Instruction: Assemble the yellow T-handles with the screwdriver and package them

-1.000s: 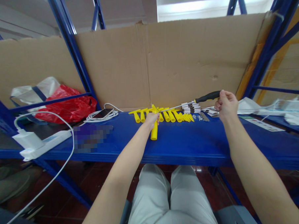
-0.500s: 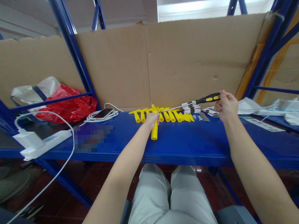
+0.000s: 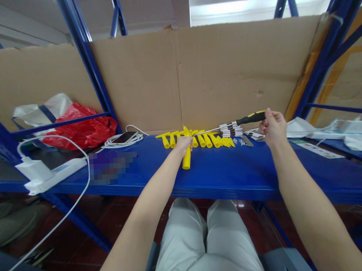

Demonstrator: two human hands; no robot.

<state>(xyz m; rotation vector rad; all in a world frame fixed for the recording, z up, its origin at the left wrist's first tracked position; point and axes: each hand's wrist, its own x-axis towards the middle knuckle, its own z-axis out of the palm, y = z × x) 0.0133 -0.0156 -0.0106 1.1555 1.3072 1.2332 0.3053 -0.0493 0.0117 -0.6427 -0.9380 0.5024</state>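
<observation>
Yellow T-shaped piece [image 3: 186, 161] in the left hand [image 3: 184, 144], just in front of the row of yellow T-shaped pieces [image 3: 207, 140] on the blue table [image 3: 218, 173]. Wrapped in bent fingers near the crosspiece, stem end pointing away from the row; hard to tell whether lifted or resting on the table. Pinched at the butt between thumb and fingertips of the right hand [image 3: 273, 127], right of the row: a black-and-yellow screwdriver [image 3: 250, 117], thin metal shaft slanting down leftward above the row to the crosspiece. Too small to tell how the tip sits there. At the row's right end, small pointed yellow pieces [image 3: 227, 142] side by side; behind that end, a stack of white and brown strips [image 3: 231, 130]; farther right, small pale bits [image 3: 241, 144] and a grey flat piece [image 3: 247, 141]. Left of the row, a phone [image 3: 124, 136] amid a coiled white cable [image 3: 113, 143]; farther left, a red bag [image 3: 81, 126] and a white power strip [image 3: 61, 172]. Behind the row, a standing sheet of cardboard [image 3: 226, 69].
</observation>
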